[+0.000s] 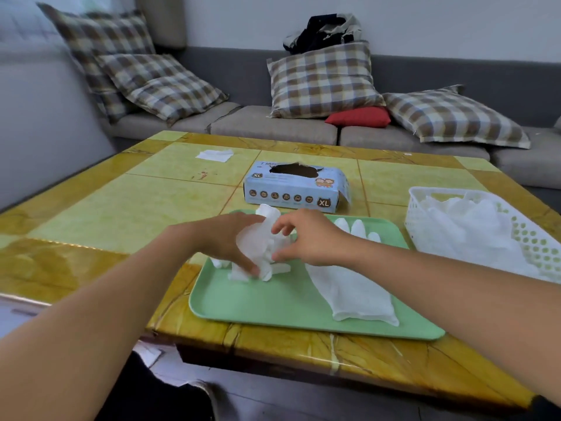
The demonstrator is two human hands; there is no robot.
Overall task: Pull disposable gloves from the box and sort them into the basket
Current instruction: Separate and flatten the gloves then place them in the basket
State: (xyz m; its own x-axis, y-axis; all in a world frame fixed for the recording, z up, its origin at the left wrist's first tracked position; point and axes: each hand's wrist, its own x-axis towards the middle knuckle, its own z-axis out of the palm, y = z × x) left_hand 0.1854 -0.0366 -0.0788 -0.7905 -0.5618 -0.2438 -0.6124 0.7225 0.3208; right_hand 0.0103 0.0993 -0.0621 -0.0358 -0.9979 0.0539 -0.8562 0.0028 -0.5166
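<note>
Both hands over green tray on tabletop: left hand grip closed on crumpled white glove, right hand pinches same glove; flat glove lies on tray; box behind, basket with gloves right

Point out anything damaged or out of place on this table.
The glove box has a raggedly torn top opening and a loose flap at its right end. A stray white sheet lies alone toward the table's far left.
</note>
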